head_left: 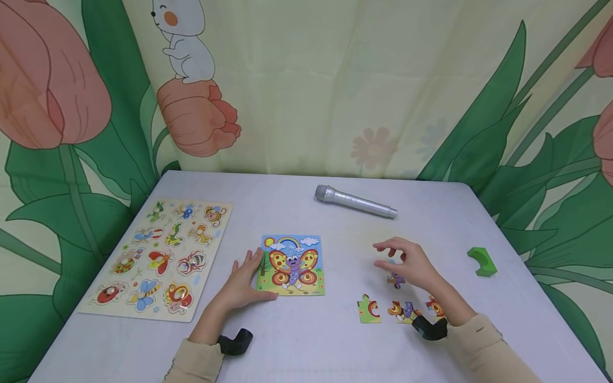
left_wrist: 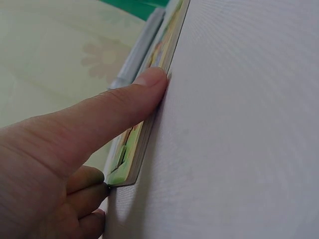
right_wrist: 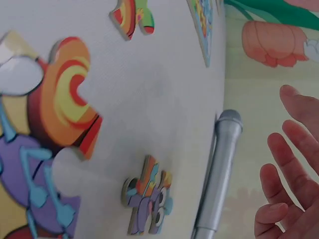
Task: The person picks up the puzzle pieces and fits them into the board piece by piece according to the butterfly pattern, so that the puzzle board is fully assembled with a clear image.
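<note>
A square butterfly puzzle board (head_left: 290, 266) lies flat near the table's middle. My left hand (head_left: 245, 284) rests at its lower left corner, fingers along the left side. In the left wrist view its straight thumb (left_wrist: 124, 107) presses the board's near edge. My right hand (head_left: 407, 260) hovers, fingers loosely bent and holding nothing, over a purple butterfly-face puzzle piece (head_left: 396, 281), partly hidden in the head view. Nearer me lie a green-and-red puzzle piece (head_left: 369, 309), a purple-and-orange puzzle piece (head_left: 404, 311) and a red-orange puzzle piece (head_left: 435, 307), partly covered by the wrist camera.
At the left lies a large insect puzzle board (head_left: 158, 260). A silver toy microphone (head_left: 356, 202) lies toward the back. A green arch-shaped block (head_left: 482, 261) sits at the right. Behind the table hangs a printed curtain (head_left: 306, 85).
</note>
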A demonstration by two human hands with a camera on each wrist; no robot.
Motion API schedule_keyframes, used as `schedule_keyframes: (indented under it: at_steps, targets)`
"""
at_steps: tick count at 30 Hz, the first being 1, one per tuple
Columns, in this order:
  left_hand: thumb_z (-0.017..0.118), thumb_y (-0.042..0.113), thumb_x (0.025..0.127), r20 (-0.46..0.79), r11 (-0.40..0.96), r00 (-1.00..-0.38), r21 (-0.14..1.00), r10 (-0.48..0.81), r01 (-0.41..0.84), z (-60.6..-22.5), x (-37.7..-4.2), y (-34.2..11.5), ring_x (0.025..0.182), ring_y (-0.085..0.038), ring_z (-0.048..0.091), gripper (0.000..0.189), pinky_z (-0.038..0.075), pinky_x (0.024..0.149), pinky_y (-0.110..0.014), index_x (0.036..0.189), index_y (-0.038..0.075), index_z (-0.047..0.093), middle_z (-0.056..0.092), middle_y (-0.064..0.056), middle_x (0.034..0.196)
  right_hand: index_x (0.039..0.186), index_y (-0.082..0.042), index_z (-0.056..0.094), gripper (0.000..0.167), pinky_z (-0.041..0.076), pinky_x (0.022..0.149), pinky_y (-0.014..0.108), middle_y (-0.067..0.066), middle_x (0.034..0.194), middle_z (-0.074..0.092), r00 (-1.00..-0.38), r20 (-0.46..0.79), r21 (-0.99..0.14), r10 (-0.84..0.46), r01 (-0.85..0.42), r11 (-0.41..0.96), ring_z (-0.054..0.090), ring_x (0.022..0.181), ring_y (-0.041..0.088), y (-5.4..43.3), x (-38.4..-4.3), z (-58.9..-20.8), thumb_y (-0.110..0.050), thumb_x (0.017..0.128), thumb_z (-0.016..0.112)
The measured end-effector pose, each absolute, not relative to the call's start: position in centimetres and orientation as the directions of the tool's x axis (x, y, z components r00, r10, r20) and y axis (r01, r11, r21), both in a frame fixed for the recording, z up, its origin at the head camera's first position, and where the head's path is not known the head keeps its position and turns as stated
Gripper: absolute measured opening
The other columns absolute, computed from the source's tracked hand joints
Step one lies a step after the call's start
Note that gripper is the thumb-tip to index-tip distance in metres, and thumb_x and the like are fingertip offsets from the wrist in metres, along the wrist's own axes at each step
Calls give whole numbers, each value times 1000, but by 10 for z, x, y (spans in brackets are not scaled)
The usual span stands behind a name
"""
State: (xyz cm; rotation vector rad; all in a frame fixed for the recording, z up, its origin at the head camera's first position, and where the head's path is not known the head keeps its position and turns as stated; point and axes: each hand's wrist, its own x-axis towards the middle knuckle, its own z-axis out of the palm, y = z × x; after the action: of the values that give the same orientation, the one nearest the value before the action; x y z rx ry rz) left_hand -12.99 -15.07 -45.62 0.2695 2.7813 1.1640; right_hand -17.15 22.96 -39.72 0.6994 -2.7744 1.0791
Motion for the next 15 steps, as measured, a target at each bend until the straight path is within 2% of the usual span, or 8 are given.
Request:
schedule_keyframes:
  at_steps: [8, 15]
  targets:
    - [83, 37, 62, -44, 686, -978, 720, 202, 109, -454, -129, -150, 138, -31, 4, 109, -7, 109, -50, 143, -2, 21, 17, -15, 149, 110, -6, 65, 38, 44, 64, 34, 7, 99, 65, -922, 158, -587, -353, -375, 718, 53, 85, 25, 256, -164, -404, -19, 76, 75]
    - [83, 38, 62, -56, 689, -978, 717, 200, 100, -454, -129, -150, 138, -30, 3, 110, -7, 109, -49, 144, 0, 20, 16, -14, 150, 109, -7, 65, 40, 46, 63, 28, 7, 103, 64, -936, 74, -556, -345, -326, 764, 51, 85, 22, 274, -164, -413, -18, 73, 77]
